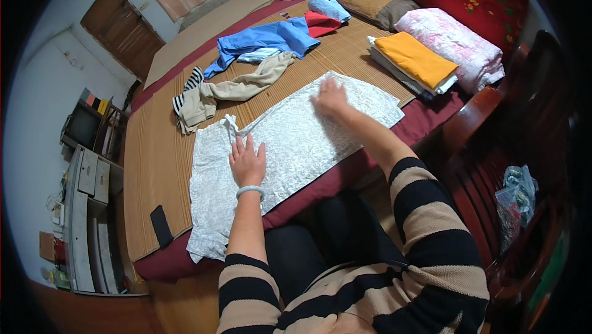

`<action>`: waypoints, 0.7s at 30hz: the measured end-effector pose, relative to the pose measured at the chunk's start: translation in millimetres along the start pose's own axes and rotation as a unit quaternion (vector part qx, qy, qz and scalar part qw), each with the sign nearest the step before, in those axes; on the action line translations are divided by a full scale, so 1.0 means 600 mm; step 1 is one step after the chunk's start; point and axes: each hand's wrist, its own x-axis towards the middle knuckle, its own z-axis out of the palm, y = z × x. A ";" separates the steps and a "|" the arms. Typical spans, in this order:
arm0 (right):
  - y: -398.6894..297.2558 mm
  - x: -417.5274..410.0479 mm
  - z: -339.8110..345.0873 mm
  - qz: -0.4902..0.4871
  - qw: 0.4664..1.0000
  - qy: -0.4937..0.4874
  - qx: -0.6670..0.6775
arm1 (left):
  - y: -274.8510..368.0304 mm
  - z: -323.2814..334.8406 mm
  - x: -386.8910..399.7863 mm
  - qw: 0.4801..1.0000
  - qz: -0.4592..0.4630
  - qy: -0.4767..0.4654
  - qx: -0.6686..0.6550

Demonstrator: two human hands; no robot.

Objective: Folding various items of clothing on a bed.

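A white patterned garment [296,149] with small buttons along its near edge lies spread over the near side of the bed, part of it hanging past the edge. My left hand [248,160] rests flat on its left part, fingers apart, just below a raised fold. A pale bangle [250,190] circles that wrist. Towards the garment's far right end is my right hand [331,97], blurred, palm down on or just over the cloth, with nothing seen in its grasp.
Beyond lie beige trousers [249,80], a blue garment [263,40] and a red cloth [321,24] on the bamboo mat [157,158]. A folded stack topped by an orange cloth [416,59] sits right. A black phone-like object [161,226] lies near left; a wooden chair [476,186] stands right.
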 end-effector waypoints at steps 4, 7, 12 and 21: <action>-0.135 -0.115 0.025 -0.265 0.962 -0.044 0.046 | -0.018 -0.001 0.001 1.000 -0.011 0.007 0.006; -0.182 -0.217 0.040 -0.375 0.925 -0.047 0.039 | -0.022 -0.002 0.001 1.000 -0.006 0.006 0.008; -0.105 -0.200 0.022 -0.347 0.936 -0.029 0.044 | -0.015 -0.005 0.002 1.000 -0.004 0.006 0.003; 0.166 -0.130 -0.036 -0.086 0.994 0.059 -0.019 | -0.011 -0.007 0.002 1.000 -0.006 -0.006 0.002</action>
